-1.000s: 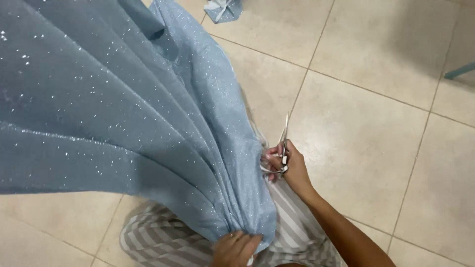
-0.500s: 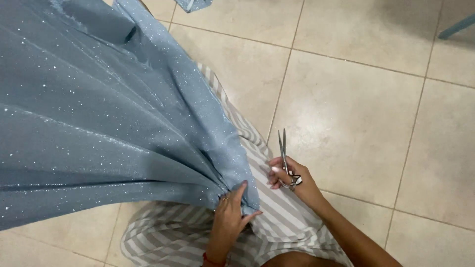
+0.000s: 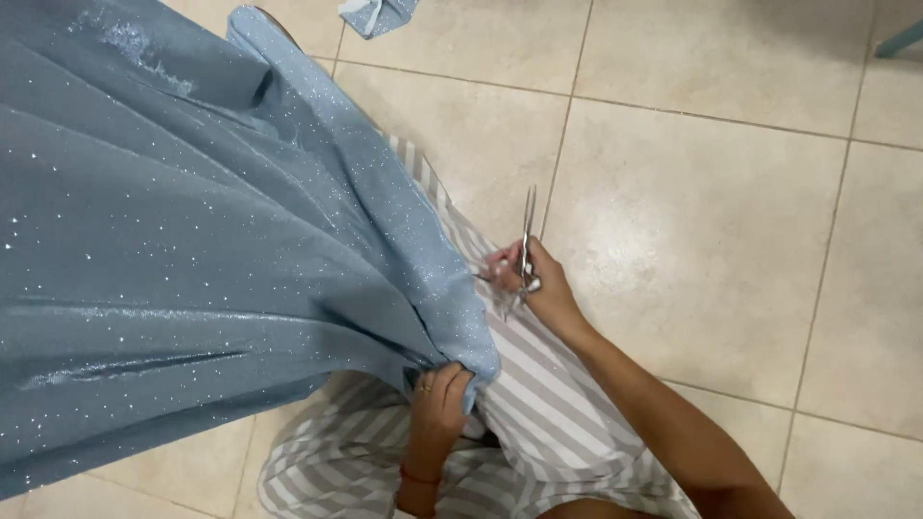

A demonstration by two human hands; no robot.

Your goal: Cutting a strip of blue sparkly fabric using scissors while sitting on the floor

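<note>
Below, a wide spread of pale blue, glitter-flecked fabric [image 3: 192, 250] is seen fanning out across the left and far part of the scene, its folds drawn together to a gathered point near the middle. That gathered point is clamped in the left hand [image 3: 440, 399], whose grip is closed tight around the bunched cloth; a ring is worn on one finger and a thin red band is seen at the wrist. A lighter, shimmering edge of the same cloth is run from the far left down to this pinch.

Just to the right and slightly farther off, a pair of slim silver metal scissors [image 3: 527, 240] is held in the right hand [image 3: 536, 284], with fingers passed through the handle loops and the grip closed on them. The blades are pointed away, toward the far side, and appear closed or nearly so; whether the tip is touching anything cannot be told. The scissors are held just beside the fabric's edge, apart from the pinched point.

Beneath both hands, grey-and-white striped cloth [image 3: 548, 404] is spread over the lap and the beige tiled floor [image 3: 711, 192]. At the far edge, a small scrap of pale blue material [image 3: 377, 14] is lying on the tiles, well apart from the hands.
</note>
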